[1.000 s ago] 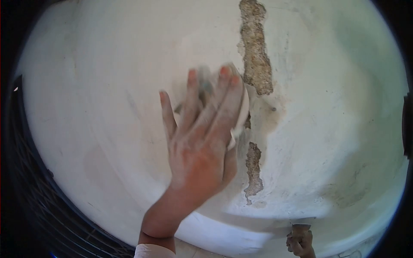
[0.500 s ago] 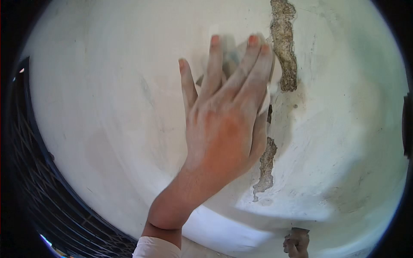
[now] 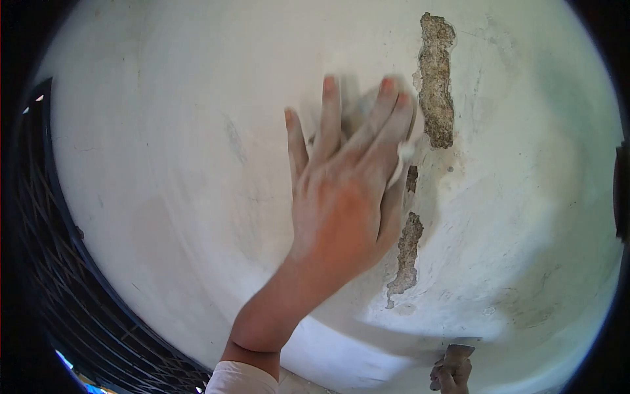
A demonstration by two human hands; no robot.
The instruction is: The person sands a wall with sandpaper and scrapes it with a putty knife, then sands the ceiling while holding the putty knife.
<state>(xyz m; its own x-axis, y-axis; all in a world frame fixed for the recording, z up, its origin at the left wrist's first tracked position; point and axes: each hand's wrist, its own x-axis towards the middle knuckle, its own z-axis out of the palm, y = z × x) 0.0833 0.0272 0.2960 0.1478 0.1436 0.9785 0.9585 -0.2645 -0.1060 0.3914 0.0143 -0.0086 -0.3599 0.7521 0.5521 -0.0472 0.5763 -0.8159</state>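
Observation:
My left hand, dusted white, lies against a pale plastered wall, fingers spread upward and back toward me. Under its palm and fingers is a thin sheet that looks like sandpaper; a pale edge shows by the thumb, and the rest is mostly hidden. Just right of the fingers, a long strip of bare rough masonry breaks the plaster. Low in view, my right hand is closed around a putty knife, its wide blade pointing up near the wall.
Another bare patch runs down the wall below the left hand's thumb side. A dark metal lattice grille borders the wall at left. At the far right edge stands a dark fitting, partly cut off.
My left hand has slid a little down the wall with the sheet beneath it. The putty knife in my right hand has tilted slightly, showing more of its blade.

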